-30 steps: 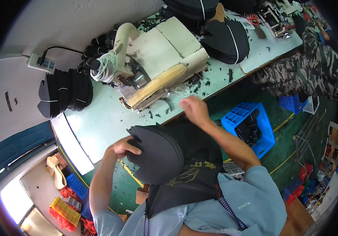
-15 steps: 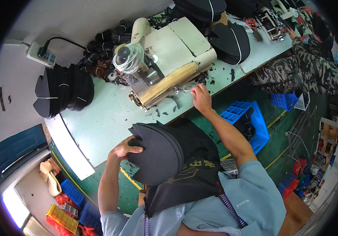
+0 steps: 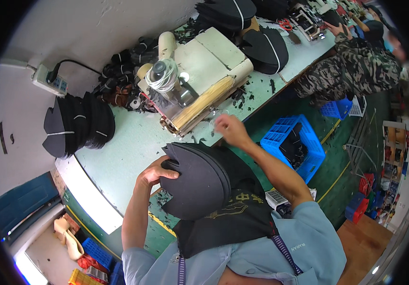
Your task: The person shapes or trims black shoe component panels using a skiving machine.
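A stack of black, rounded sheet pieces [image 3: 197, 183] with notched edges rests on my lap, over a black apron [image 3: 233, 209]. My left hand [image 3: 157, 172] grips the stack at its left edge, thumb on top and fingers beneath. My right hand [image 3: 231, 129] is in the air by the table's front edge, its fingers curled together and slightly blurred. Beside its fingertips, thin white cord loops [image 3: 219, 115] lie near the cream machine [image 3: 209, 52]. Whether a loop is in the fingers is too blurred to make out.
Bound stacks of black pieces [image 3: 64, 126] stand at the table's left, with another stack [image 3: 267, 50] beyond the machine. Black scraps litter the tabletop [image 3: 114, 166]. A blue crate [image 3: 311, 164] sits on the floor at right. A person in camouflage clothing [image 3: 352, 71] works farther along.
My right hand has drawn back from the cord loops toward me, and its fingers have curled in. My left hand keeps its grip on the stack. The view has shifted slightly.
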The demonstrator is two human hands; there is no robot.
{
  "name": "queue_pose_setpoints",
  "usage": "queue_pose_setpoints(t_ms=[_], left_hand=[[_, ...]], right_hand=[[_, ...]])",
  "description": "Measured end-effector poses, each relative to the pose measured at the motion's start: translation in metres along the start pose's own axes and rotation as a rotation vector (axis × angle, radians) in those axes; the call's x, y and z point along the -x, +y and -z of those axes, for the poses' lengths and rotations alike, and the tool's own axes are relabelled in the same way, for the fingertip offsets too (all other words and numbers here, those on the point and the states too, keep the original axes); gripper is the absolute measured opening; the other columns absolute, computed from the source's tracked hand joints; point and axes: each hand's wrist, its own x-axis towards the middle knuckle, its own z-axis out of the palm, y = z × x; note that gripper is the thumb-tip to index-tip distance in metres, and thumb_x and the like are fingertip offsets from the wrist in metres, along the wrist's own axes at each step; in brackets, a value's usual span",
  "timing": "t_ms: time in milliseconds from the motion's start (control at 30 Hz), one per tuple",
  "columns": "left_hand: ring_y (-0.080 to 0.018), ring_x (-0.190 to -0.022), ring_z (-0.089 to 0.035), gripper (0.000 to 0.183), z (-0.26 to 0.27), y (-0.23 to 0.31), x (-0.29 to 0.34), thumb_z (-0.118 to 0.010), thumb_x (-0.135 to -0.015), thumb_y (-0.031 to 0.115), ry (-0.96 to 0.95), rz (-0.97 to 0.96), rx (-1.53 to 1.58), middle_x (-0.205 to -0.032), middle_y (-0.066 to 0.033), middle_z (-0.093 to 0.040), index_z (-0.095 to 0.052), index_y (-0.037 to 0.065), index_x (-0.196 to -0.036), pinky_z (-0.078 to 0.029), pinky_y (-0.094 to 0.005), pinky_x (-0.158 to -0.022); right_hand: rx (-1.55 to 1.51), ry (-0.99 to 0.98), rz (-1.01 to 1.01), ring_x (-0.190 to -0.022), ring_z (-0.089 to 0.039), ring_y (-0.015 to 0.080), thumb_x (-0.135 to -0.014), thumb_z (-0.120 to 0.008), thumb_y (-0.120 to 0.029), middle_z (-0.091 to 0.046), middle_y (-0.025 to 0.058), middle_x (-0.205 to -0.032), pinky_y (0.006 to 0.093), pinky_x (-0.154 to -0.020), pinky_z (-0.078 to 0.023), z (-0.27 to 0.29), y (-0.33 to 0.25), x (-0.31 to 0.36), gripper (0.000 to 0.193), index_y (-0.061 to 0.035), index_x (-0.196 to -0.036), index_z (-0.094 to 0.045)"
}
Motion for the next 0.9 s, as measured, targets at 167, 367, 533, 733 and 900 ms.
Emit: queue_pose_setpoints(t_ms=[167,367,533,733,900], left_hand=[[-0.0309,-0.124,-0.059,0.098,0.002,0.008,-0.014,-0.094,-0.056,0.012,-0.085,-0.057,0.016,-0.133,-0.0174,-0.063,-0.05,-0.005,-0.142,-0.043,-0.0422,-0.112],[-0.03,-0.123,-0.06,0.1,-0.006,0.032,-0.02,-0.093,-0.057,0.014,-0.208,-0.011,-0.064,-0.133,-0.018,-0.063,-0.048,-0.004,-0.144,-0.043,-0.0414,-0.112],[-0.0295,-0.124,-0.059,0.092,-0.027,0.059,-0.005,-0.09,-0.064,0.023,-0.265,0.006,-0.211,-0.134,-0.0183,-0.063,-0.051,-0.003,-0.143,-0.044,-0.0396,-0.11],[-0.0307,-0.114,-0.065,0.081,-0.071,0.1,0.005,-0.086,-0.066,0.03,-0.221,-0.055,-0.766,-0.121,-0.0191,-0.069,-0.057,-0.005,-0.134,-0.049,-0.0387,-0.101],[-0.0362,-0.106,-0.069,0.068,-0.13,0.124,-0.018,-0.083,-0.066,0.03,-0.072,0.065,-1.292,-0.115,-0.0213,-0.071,-0.065,-0.002,-0.124,-0.053,-0.0404,-0.093]], right_hand=[[-0.483,-0.493,-0.183,-0.092,-0.065,0.0213,-0.092,-0.066,-0.016,-0.067,0.0112,-0.096,0.0345,-0.085,-0.049,-0.016,-0.073,0.028,0.021,-0.0074,-0.109,-0.056],[-0.734,-0.377,-0.173,-0.089,-0.06,0.0078,-0.098,-0.062,-0.019,-0.065,0.0028,-0.095,0.0272,-0.079,-0.05,-0.025,-0.093,0.035,0.019,-0.0035,-0.109,-0.058],[-0.673,-0.372,-0.458,-0.078,-0.061,0.0076,-0.1,-0.06,-0.016,-0.065,0.0,-0.082,0.026,-0.075,-0.052,0.001,-0.107,0.048,0.018,-0.0016,-0.106,-0.069],[-1.8,-0.209,-0.599,-0.052,-0.029,0.009,-0.105,-0.056,-0.042,-0.033,-0.0062,-0.061,0.0247,-0.058,-0.039,0.038,-0.041,0.075,0.059,0.0064,-0.139,-0.055],[-1.002,-0.78,-0.232,-0.058,-0.044,0.0075,-0.1,-0.063,-0.034,-0.062,-0.0007,-0.073,0.0251,-0.062,-0.042,0.088,-0.103,0.045,0.067,-0.0029,-0.155,-0.041]])
